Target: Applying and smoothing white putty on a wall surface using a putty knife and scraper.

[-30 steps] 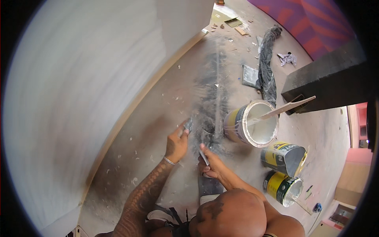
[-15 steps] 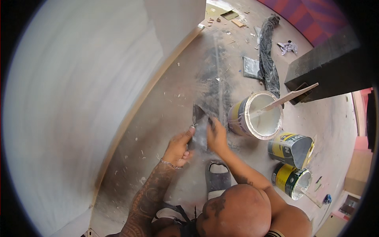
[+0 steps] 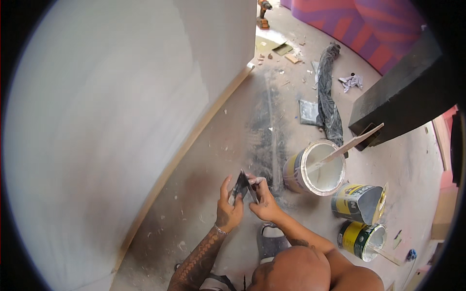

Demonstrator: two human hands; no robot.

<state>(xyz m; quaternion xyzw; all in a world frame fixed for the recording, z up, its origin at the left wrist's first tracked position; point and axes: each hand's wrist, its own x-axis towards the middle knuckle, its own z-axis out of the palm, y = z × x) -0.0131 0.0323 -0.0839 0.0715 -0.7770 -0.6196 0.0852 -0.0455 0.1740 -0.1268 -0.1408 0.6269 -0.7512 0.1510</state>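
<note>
My left hand (image 3: pixel 229 209) holds a dark, flat scraper blade (image 3: pixel 241 185) between thumb and fingers, its pointed corner upward. My right hand (image 3: pixel 265 200) pinches a second thin, greyish scraper blade (image 3: pixel 253 192), tilted against or very close to the first. Whether the two blades touch, I cannot tell. Pale smears mark the right fingertips. Both hands are held together above the floor, in front of my knee. To their right stands a large open bucket (image 3: pixel 290 175) of white paste, with a flat wooden stick (image 3: pixel 357 140) resting across its rim.
A white wall panel (image 3: pixel 121 111) with a wooden bottom strip (image 3: pixel 170 167) runs along the left. Two smaller cans, one crumpled (image 3: pixel 347 202) and one green-yellow (image 3: pixel 353 237), stand at right. Beyond lie a dark plastic roll (image 3: pixel 328 92), a black beam (image 3: pixel 398 92), scraps and an orange-black drill (image 3: pixel 263 14).
The view has tilted up, so the floor items sit lower and the drill now shows. The left fingers have shifted from a lower grip to the blade's side; the blades now stand more upright.
</note>
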